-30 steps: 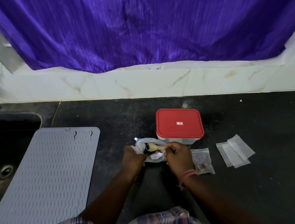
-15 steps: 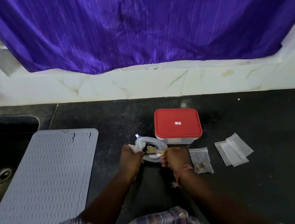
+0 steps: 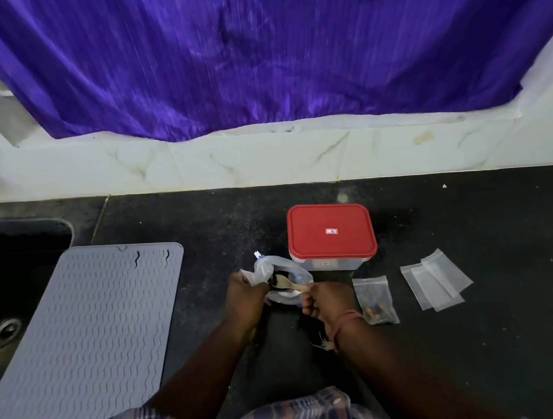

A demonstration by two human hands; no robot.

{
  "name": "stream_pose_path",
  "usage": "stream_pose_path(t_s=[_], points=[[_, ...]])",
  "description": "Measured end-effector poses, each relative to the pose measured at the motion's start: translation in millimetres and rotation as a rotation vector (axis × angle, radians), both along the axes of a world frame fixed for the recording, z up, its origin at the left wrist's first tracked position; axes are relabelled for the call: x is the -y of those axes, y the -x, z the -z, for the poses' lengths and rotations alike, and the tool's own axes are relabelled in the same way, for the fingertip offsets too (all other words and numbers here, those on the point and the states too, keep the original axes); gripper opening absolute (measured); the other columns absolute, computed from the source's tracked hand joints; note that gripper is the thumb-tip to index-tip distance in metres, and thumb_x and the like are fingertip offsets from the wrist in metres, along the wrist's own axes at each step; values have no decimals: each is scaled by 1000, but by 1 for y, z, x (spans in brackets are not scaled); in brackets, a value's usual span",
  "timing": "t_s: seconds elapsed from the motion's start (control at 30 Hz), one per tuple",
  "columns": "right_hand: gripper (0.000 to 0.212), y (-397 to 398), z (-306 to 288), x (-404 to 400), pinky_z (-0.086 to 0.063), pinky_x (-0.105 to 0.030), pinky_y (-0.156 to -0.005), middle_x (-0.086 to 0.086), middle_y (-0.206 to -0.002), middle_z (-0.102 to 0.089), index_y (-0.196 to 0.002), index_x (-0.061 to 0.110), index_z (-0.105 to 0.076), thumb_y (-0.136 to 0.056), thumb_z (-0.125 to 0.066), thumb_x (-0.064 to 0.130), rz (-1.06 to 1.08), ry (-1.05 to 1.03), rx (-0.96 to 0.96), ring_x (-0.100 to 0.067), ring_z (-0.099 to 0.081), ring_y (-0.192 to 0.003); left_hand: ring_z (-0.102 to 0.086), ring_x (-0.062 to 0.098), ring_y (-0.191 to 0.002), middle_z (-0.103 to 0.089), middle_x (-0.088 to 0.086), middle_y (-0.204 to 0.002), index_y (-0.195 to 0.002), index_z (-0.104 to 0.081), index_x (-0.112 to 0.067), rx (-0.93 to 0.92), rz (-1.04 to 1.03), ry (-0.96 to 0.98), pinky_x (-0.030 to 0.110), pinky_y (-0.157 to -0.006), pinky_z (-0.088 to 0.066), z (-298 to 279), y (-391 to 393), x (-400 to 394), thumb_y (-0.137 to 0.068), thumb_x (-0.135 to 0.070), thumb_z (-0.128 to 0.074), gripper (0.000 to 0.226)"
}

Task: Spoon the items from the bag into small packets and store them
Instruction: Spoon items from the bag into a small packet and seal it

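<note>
At 9 o'clock of my hands, the sink sits in the black counter, with a grey ribbed mat lying partly over its near edge.

My left hand grips the left edge of the clear bag, fingers curled round the bunched plastic. The bag lies on the counter between my two hands, its mouth turned toward my right hand. Dark items show inside it; I cannot tell what they are.

My right hand pinches the handle of the wooden spoon. The spoon bowl sits inside the bag mouth, pointing to 10 o'clock. The hands are apart, one at each side of the bag.

At 12 o'clock of my right hand, touching the bag's far side or just beside it, stands the box with its red lid on.

At 3 o'clock of my right hand lies one filled packet. Further along at 3 o'clock lie the empty packets, overlapping, flat on the counter.
</note>
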State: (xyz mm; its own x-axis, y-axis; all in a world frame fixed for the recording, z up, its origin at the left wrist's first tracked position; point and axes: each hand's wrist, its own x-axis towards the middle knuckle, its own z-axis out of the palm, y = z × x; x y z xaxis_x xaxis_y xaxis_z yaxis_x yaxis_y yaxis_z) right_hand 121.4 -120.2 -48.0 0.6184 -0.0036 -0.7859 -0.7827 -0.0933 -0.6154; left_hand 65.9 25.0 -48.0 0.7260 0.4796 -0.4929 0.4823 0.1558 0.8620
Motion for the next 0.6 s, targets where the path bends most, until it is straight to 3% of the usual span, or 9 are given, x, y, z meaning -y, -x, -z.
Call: stream_pose_path(t_s=[0.07,0.2,0.3,0.37,0.43,0.53,0.6], points=[[23,2,0,4,-47,-26,-45,-11,-57,-60,-75,-2,-67,-92,-52,0,-18,45,20,-18,-55,-44,-74,35,-93,-74,21,-98,-105,-63,-4,5,-19,36,60,-84,-59,7,0,-4,-72,-10,-72,35],[26,8,-7,6,-47,-29,-55,-10,-59,-61,-76,0,-69,-94,-50,2,-18,5,42,-19,-56,-54,-73,37,-92,-72,26,-101,-105,-60,1,18,-30,78,55,-83,-59,-2,3,-2,-84,3,-68,23],[29,9,-10,10,-47,-29,-58,-10,-62,-61,-75,3,-69,-96,-49,2,-10,19,45,-18,-54,-54,-73,23,-73,-75,16,-81,-88,-64,-4,63,-55,114,43,-72,-59,-11,4,-1,-91,-2,-67,5],[29,11,-15,12,-46,-28,-57,-10,-64,-59,-76,3,-68,-97,-48,1,5,-1,56,-18,-52,-54,-68,27,-70,-71,18,-73,-78,-67,0,91,-49,200,39,-69,-53,-12,5,-5,-94,-25,-62,30],[30,14,-19,13,-45,-28,-55,-10,-65,-57,-77,3,-67,-99,-46,1,22,-40,66,-18,-50,-55,-56,32,-66,-57,22,-68,-65,-58,-2,105,-87,295,38,-67,-46,-11,8,-8,-93,-39,-45,48],[31,16,-25,13,-46,-28,-56,-10,-66,-58,-80,4,-67,-100,-44,1,17,-55,98,-18,-51,-57,-55,29,-67,-57,17,-68,-64,-56,-8,36,-171,243,37,-69,-45,-1,13,-11,-97,-31,-33,46],[27,18,-28,14,-47,-28,-57,-11,-68,-60,-86,3,-69,-100,-45,2,14,-63,120,-18,-53,-58,-59,30,-80,-65,20,-84,-80,-65,-4,-24,-164,163,41,-80,-50,2,15,-12,-100,-25,-35,41]])
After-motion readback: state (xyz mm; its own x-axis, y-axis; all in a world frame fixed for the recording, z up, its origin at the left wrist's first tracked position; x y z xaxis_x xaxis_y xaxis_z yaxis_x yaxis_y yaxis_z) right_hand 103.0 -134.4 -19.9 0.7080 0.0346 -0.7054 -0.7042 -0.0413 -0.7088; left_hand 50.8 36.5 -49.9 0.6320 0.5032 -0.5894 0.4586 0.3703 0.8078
